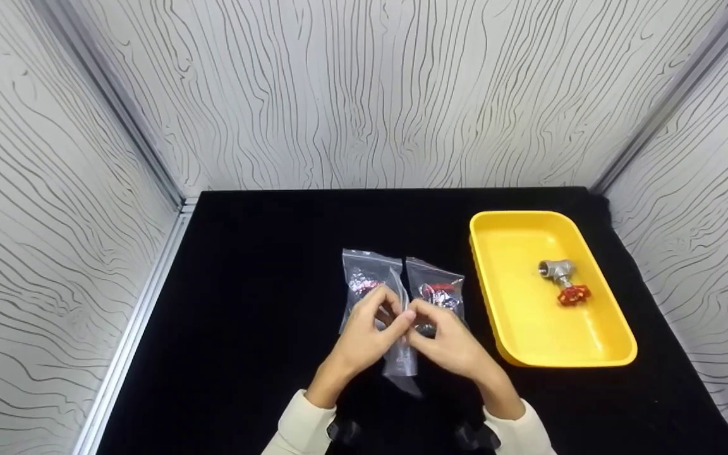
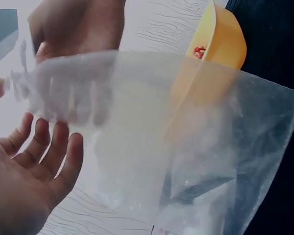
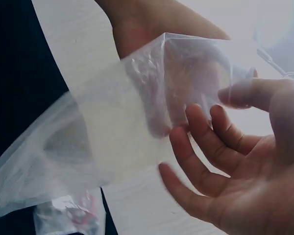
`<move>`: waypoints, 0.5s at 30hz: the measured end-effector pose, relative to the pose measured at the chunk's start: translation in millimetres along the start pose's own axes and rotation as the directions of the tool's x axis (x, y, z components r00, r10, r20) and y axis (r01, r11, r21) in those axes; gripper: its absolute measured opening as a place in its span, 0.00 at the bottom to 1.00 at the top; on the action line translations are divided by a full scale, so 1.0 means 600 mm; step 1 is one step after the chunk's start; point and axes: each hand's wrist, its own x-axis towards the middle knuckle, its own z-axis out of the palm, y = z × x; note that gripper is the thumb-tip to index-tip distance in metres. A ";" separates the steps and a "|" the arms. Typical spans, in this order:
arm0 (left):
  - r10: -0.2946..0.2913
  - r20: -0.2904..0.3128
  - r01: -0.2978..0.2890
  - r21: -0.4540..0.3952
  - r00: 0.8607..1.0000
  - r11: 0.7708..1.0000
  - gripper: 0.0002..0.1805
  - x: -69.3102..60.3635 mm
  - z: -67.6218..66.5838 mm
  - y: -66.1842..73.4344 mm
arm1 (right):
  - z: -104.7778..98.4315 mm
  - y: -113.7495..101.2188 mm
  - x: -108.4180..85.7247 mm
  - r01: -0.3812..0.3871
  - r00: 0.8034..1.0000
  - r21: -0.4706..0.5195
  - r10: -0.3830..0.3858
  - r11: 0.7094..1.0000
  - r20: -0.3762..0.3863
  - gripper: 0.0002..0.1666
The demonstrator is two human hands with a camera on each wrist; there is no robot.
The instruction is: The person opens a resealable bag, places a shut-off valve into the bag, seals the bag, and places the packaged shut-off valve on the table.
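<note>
A clear plastic zip bag hangs between my two hands, its mouth edge up at the fingertips. My left hand pinches it from one side and my right hand from the other, thumbs close together. In the left wrist view the bag spreads out flat and see-through, and I make out nothing inside it. Behind the hands lie a left filled zip bag and a right filled zip bag, each with something red and shiny inside, partly covered by my hands.
On the right stands a yellow tray. Inside it lies a metal valve with a red handwheel. Black cloth covers the table, and pale wood-grain panels enclose it at the back and sides.
</note>
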 end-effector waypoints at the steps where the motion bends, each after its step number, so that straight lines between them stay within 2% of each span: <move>1: 0.009 -0.008 -0.009 0.020 1.000 1.000 0.11 0.000 -0.001 0.001 | 0.003 0.001 0.000 0.006 1.000 0.029 -0.007 1.000 0.023 0.08; 5: 0.040 -0.025 -0.038 0.074 0.999 0.997 0.09 0.001 -0.007 0.007 | 0.012 0.004 0.001 0.016 0.994 0.189 -0.037 0.982 0.108 0.09; 8: 0.036 -0.027 -0.033 0.086 0.999 0.996 0.08 0.003 -0.011 0.010 | 0.015 0.008 0.000 0.014 0.989 0.249 -0.049 0.968 0.136 0.11; 13: 0.003 -0.021 -0.001 0.097 1.000 0.995 0.06 0.001 -0.012 0.009 | 0.016 0.011 0.000 -0.013 0.994 0.195 -0.009 0.981 0.109 0.03; 15: -0.003 -0.014 0.004 0.106 1.000 0.994 0.05 0.000 -0.010 0.008 | 0.016 0.013 -0.001 -0.031 0.997 0.150 0.019 0.988 0.079 0.05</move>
